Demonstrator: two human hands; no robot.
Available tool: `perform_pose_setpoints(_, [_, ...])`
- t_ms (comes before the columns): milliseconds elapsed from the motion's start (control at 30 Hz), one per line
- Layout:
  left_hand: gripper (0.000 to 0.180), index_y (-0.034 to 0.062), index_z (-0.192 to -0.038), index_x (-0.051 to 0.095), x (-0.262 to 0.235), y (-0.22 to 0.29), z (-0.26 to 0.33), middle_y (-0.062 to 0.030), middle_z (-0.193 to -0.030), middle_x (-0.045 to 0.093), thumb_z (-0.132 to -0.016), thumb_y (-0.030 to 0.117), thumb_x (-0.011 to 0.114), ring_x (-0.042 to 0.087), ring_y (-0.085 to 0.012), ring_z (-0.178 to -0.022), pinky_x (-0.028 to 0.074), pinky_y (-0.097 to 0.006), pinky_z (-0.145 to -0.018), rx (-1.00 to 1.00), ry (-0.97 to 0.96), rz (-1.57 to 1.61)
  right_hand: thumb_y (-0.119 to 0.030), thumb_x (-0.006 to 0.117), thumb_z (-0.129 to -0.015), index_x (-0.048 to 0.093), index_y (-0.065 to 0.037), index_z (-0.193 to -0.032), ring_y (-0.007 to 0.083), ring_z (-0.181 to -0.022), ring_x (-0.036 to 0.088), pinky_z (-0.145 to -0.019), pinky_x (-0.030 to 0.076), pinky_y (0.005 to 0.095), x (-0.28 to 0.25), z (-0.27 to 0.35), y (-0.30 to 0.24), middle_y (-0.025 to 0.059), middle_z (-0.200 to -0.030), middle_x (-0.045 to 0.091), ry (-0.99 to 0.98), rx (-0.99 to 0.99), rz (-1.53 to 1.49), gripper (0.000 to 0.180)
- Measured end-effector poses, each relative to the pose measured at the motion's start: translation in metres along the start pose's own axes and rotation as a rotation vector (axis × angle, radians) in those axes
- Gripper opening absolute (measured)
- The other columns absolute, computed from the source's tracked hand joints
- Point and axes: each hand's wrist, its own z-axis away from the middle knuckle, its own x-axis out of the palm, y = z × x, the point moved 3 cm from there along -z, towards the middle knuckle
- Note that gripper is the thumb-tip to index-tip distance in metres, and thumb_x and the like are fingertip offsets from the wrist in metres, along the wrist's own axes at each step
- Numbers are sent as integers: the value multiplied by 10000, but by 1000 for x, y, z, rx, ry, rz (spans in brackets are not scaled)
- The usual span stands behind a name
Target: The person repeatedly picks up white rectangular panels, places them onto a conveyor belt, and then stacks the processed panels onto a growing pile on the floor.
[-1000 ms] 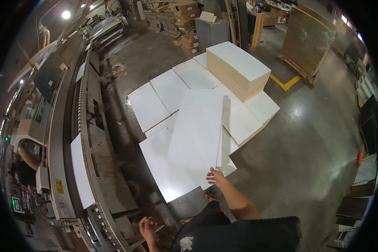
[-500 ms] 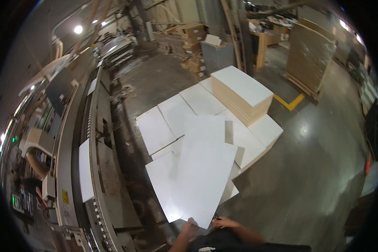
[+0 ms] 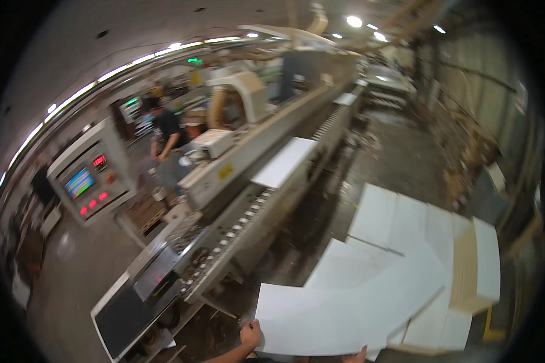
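Note:
A long white panel [image 3: 321, 317] stretches out in front of me, its far end over other white panels [image 3: 375, 212] on a low stack. My left hand [image 3: 250, 334] is closed around its left edge near the corner. At its near edge is my right hand [image 3: 356, 356], cut off by the bottom of the picture, thumb against the panel and other fingers hidden. Another white panel [image 3: 339, 266] lies partly under the held one.
To the left runs a long machine [image 3: 218, 221] with a roller track and a white panel [image 3: 284, 162] on it. A control box [image 3: 94, 175] stands at its near end. Beyond, a co-worker [image 3: 166, 130] is bent forward. A taller panel pile [image 3: 487, 257] rises at the right.
My view has swung left toward the machine. The held panel's near end has turned leftward, away from the stack. My right hand, formerly beside the panel's near corner, is now at its near edge.

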Motion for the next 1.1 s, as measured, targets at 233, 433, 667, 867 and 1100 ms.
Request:
perform_pose_setpoints(233, [429, -10, -828, 642, -172, -71, -22, -237, -791, 656, -962, 386, 543, 643, -434, -778, 490, -478, -705, -39, 384, 135, -479, 381, -1005, 430, -90, -1436, 324, -1303, 464, -1078, 387, 518, 155, 45, 146, 133, -1434, 485, -211, 455, 207, 583])
perform_pose_setpoints(433, [399, -66, -852, 626, -282, -190, -20, -255, -745, 630, -987, 299, 537, 600, -393, -675, 453, -454, -657, -184, 800, 337, -409, 361, -1026, 414, -70, -1443, 338, -1337, 431, -1123, 344, 523, 233, 68, 275, 146, -1454, 464, -456, 638, 491, 540])
perform_pose_setpoints(667, [463, -38, -757, 552, -332, -296, -34, -87, -638, 514, -1030, 329, 485, 441, -173, -612, 390, -368, -601, -358, 974, 627, -190, 518, -1013, 526, -54, -1258, 265, -1046, 628, -930, 487, 537, 366, 156, 404, 94, -1173, 631, -551, 475, 1082, 281])
perform_pose_setpoints(867, [404, -15, -804, 560, -352, -344, -64, -35, -687, 528, -1020, 323, 517, 439, -141, -646, 396, -350, -611, -409, 910, 861, -213, 529, -1019, 548, -11, -1208, 243, -852, 675, -775, 572, 460, 404, 166, 479, 105, -1040, 663, -487, 317, 1273, 278])
perform_pose_setpoints(1100, [343, -27, -1040, 550, -368, -342, -97, -142, -978, 624, -988, 310, 586, 573, -212, -893, 464, -350, -831, -373, 772, 670, -247, 505, -1029, 533, 55, -1188, 294, -828, 692, -689, 619, 458, 442, 161, 523, 169, -1040, 656, -467, 171, 1432, 342])
